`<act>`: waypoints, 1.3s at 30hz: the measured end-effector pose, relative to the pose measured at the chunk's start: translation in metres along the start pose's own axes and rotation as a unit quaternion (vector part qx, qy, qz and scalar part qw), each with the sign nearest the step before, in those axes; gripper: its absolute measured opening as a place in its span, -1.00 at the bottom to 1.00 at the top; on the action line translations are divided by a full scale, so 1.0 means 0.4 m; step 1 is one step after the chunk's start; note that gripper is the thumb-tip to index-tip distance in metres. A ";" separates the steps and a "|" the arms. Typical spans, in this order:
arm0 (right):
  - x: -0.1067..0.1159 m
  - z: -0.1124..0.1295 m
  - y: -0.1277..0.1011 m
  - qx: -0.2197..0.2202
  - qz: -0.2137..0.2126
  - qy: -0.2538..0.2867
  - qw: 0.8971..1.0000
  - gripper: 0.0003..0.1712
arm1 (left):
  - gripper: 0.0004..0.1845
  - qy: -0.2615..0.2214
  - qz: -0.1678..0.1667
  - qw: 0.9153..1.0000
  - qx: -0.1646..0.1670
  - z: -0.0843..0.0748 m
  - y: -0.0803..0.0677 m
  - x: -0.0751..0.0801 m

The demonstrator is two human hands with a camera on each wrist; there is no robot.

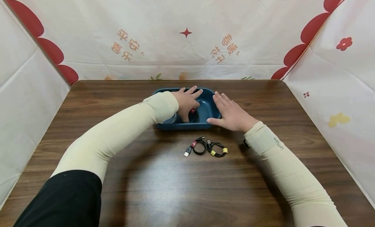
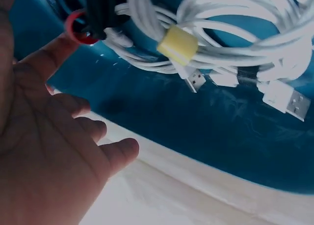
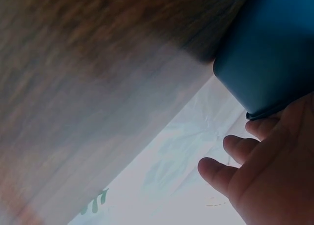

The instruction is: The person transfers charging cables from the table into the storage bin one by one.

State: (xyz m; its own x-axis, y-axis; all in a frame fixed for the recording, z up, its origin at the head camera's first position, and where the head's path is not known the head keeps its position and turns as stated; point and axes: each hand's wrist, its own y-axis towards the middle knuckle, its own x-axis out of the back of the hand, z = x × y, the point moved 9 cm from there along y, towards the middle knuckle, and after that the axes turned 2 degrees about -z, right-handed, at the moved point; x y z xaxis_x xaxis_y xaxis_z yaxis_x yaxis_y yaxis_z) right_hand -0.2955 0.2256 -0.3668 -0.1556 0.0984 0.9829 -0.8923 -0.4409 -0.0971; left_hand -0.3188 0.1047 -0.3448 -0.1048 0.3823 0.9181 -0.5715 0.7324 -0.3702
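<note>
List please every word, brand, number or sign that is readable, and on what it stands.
"平安喜乐" (seemingly): left on the backdrop.
"春暖花开" (seemingly): right on the backdrop.
"Letsslim" (seemingly): on the right sleeve.
Left sleeve: print too small.
White USB plugs: marks, if any, unreadable.

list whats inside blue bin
White cables and a black cable with a red tie. In the head view, the left hand and sleeve cover part of the bin, hiding whatever's beneath.

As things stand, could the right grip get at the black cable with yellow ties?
Probably yes: the right grip, at the blue box, looks empty, and the cable lies nearby on the table with nothing covering it.
</note>
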 end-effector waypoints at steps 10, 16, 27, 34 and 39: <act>0.004 -0.001 -0.002 -0.003 -0.006 -0.011 1.000 0.19 | -0.31 -0.016 -0.105 0.994 0.016 -0.037 -0.121 0.110; 0.005 0.004 0.002 -0.001 -0.008 -0.011 1.000 0.15 | -0.34 -0.053 -0.184 0.981 -0.037 -0.094 -0.225 0.075; -0.008 -0.003 0.004 -0.006 -0.009 -0.009 1.000 0.20 | -0.25 -0.085 -0.185 0.978 -0.053 -0.190 -0.198 -0.066; -0.006 -0.007 0.002 -0.009 -0.012 -0.010 1.000 0.21 | -0.22 -0.046 -0.186 0.981 -0.039 -0.209 -0.178 -0.098; -0.007 -0.004 0.005 -0.008 -0.013 -0.007 1.000 0.19 | -0.21 -0.028 -0.203 0.978 -0.039 -0.211 -0.176 -0.106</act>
State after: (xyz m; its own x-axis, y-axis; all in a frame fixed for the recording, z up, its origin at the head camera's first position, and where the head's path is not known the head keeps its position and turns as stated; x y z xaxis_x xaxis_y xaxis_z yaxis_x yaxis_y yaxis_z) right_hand -0.2974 0.2260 -0.3701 -0.1265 0.0979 0.9871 -0.9030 -0.4233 -0.0738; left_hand -0.2054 0.0847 -0.3695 0.0712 0.0216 0.9972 -0.5123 0.8586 0.0180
